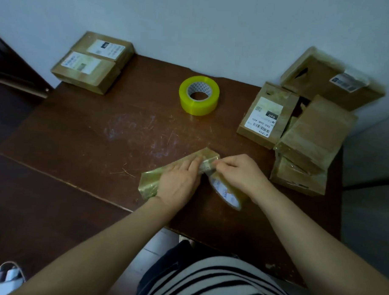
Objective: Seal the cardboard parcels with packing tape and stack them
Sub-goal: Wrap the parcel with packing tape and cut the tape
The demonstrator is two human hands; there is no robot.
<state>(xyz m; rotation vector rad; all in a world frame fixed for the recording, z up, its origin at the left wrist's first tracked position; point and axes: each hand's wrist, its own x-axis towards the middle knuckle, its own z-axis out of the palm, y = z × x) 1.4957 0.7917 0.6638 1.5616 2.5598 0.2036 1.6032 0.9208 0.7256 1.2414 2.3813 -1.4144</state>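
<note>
In the head view, a yellow tape roll (199, 95) lies flat on the dark brown table (90, 130), and everything else is placed around it. Nearer the person than that roll, and slightly to its left, a flat cardboard parcel (151, 182), glossy with tape, lies slantwise on the tabletop. The left hand (179, 183) rests on top of it with fingers straight and together, pressing it down without gripping. Just right of that hand, the right hand (240, 173) has its fingers curled, and the fingertips pinch a crumpled tape end (207, 167) at the parcel's far corner. A 2nd tape roll (226, 193), clear brown with a printed white core, stands tilted on edge under the right wrist, nearer the person than the yellow roll; whether the palm touches it cannot be told. Well to the left of the yellow roll and farther back, 2 labelled parcels (93, 62) lie touching each other by the wall. To the right of the yellow roll sits 1 barcode-labelled parcel (265, 119), with a larger box (330, 79) behind it and a leaning pile of plain parcels (310, 147) just beside it.
</note>
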